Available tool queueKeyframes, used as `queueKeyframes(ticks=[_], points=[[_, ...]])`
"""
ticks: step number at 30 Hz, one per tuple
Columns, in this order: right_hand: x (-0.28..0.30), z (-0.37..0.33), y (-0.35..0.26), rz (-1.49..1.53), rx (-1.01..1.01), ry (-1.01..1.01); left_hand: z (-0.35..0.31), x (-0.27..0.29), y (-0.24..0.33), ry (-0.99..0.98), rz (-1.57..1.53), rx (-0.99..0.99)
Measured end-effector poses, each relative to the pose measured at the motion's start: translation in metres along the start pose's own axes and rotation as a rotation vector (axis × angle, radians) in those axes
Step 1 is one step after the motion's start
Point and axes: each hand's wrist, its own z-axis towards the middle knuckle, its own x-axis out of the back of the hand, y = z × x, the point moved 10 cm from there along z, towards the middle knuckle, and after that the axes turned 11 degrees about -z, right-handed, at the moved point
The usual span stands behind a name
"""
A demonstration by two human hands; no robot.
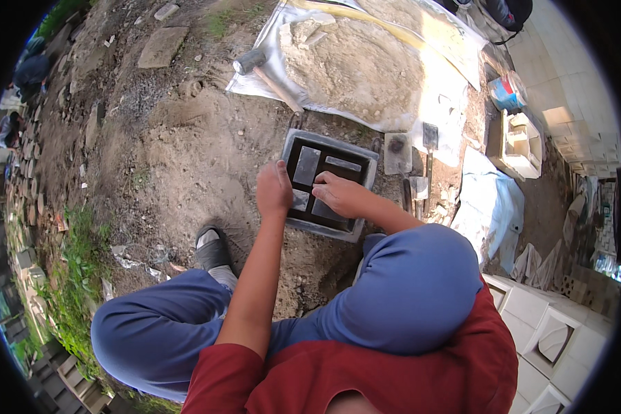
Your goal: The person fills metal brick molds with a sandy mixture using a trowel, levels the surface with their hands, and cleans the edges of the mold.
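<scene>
A square grey mould (368, 170) lies on the dirt in front of me, with a thick rim and a dark inside. Several flat grey rectangular blocks (307, 165) of different sizes sit in it, with dark gaps between them. My left hand (274, 188) is closed at the mould's left rim, thumb upward; its other fingers are mostly hidden. Over the middle of the mould, my right hand (341, 195) has its fingers curled together near the central gap. Whatever they pinch, if anything, is too small to make out.
Past the mould, a white sheet (255, 84) bears a heap of sand (359, 65); a mallet (250, 62) rests at its edge. To the right are a flat trowel (430, 136), a square plate (397, 153), a bucket (507, 92) and a hollow block (521, 145). People (31, 72) are far left.
</scene>
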Motion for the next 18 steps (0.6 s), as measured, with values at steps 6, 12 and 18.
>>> queueKeyframes(ticks=[6, 12, 18], points=[[0.091, -0.042, 0.019, 0.288, 0.013, 0.317, 0.000, 0.003, 0.001, -0.004, -0.016, -0.102], [0.164, -0.090, 0.105, 0.100, -0.256, 0.588, 0.007, 0.003, 0.046, 0.102, 0.061, -0.296], [0.178, -0.060, 0.194, 0.084, -0.425, 0.619, 0.062, -0.024, 0.089, 0.030, 0.102, -0.505]])
